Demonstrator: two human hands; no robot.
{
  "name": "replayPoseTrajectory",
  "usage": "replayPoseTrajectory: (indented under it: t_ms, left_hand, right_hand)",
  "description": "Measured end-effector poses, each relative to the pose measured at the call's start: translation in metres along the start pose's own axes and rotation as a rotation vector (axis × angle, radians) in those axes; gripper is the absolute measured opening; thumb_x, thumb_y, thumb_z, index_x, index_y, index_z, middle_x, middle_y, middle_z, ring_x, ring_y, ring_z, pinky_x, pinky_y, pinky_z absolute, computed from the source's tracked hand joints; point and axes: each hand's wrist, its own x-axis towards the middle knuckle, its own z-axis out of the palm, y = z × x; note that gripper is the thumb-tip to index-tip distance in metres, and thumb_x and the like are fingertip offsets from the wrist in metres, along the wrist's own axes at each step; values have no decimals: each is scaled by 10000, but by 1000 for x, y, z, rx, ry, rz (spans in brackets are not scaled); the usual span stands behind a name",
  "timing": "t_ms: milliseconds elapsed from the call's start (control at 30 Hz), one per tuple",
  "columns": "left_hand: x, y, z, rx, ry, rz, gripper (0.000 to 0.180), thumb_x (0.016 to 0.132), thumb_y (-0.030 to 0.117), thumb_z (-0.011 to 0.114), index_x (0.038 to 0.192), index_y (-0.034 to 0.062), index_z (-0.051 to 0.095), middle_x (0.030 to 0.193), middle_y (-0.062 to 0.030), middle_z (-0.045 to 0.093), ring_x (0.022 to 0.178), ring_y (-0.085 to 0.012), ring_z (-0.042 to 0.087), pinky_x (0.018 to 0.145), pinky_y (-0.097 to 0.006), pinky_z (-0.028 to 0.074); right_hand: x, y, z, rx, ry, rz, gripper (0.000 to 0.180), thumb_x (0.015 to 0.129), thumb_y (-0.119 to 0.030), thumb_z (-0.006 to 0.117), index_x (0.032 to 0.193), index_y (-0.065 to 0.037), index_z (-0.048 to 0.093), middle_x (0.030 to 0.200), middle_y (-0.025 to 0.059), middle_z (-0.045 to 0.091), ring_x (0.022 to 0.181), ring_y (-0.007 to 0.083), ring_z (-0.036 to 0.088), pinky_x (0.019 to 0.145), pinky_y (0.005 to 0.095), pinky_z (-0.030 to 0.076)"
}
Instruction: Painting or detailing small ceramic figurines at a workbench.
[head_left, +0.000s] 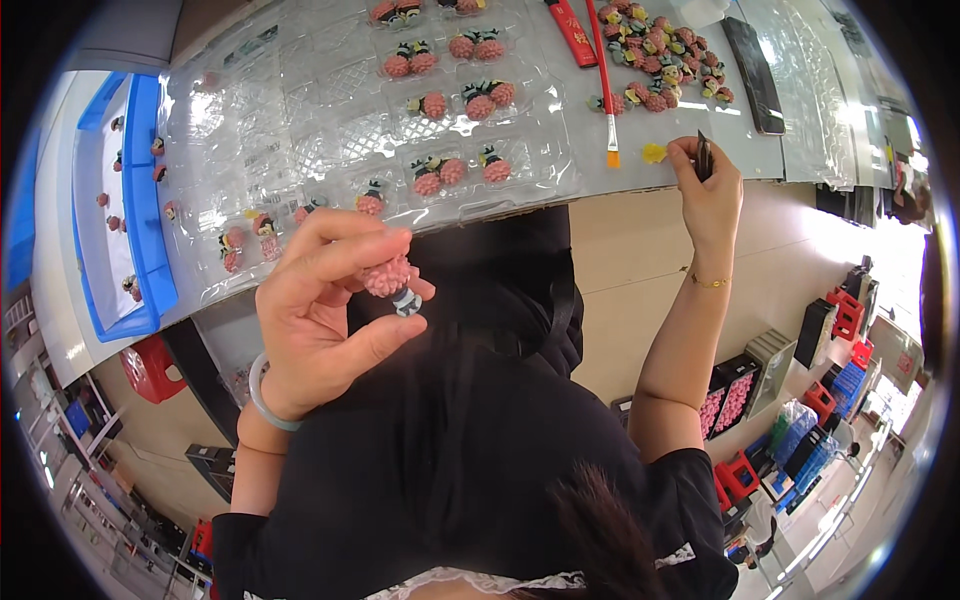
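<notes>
Left hand [320,310] pinching pink figurine [390,280]

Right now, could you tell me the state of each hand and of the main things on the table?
left hand: raised, pinching a pink figurine
right hand: at the table edge, gripping a thin dark tool
paintbrush: lying on the table, unheld
clear blister tray: flat, partly filled with figurines
loose figurines: heaped on the table

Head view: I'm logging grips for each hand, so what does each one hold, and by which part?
The left hand pinches a small pink figurine by its pink top. The right hand holds a thin dark brush handle between its fingers, near a yellow paint blob.
</notes>
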Motion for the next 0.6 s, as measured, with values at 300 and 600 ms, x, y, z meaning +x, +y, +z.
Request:
replayPoseTrajectory:
  t_ms: [300, 600]
  left_hand:
    - [5, -4, 7, -170, -72, -132, 427, 665, -93, 609, 1069, -37, 482, 1014, -90, 412, 875, -190, 542, 793, -312, 481]
    - [3, -3, 6, -166, -66, -136, 412, 667, -97, 603, 1058, -34, 491, 1013, -83, 413, 885, -165, 524, 791, -313, 486]
  right_hand:
    - [0, -12, 0, -27, -24, 21, 138, 754, -128, 592, 780, 7, 586, 631, -9, 535, 521, 54, 420, 492, 191, 344]
    - [12, -24, 2, -16, 123, -131, 136, 735, -99, 590, 834, -7, 606, 652, 14, 559, 546, 53, 431, 524, 192, 361]
